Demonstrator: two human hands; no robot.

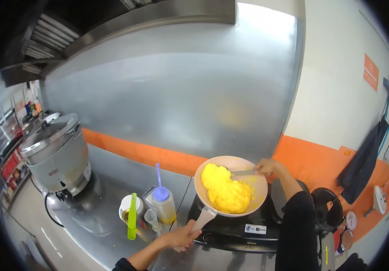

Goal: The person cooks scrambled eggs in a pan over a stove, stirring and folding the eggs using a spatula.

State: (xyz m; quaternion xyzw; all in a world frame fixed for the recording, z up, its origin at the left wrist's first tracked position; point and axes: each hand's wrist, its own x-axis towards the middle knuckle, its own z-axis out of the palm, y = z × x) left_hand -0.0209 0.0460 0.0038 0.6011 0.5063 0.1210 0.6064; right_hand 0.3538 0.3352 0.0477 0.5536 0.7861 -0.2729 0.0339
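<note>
My left hand (183, 235) is wrapped around the pale handle of a light pinkish frying pan (260, 192). Inside the pan lies a mound of bright yellow scrambled egg (227, 192), heaped toward the left and front. My right hand (266, 167) grips a grey-handled utensil (244, 172) from the pan's right side; its far end is hidden in the egg, so its exact kind does not show. The pan is over the left part of a black gas stove (230, 241); whether it rests on the burner cannot be made out.
Left of the pan stand a squeeze bottle with a purple lid (164, 203), a small clear cup (152, 217) and a can with bright green tongs (132, 219). A large rice cooker (59, 162) is farther left. Dark pans (327, 210) sit at the right.
</note>
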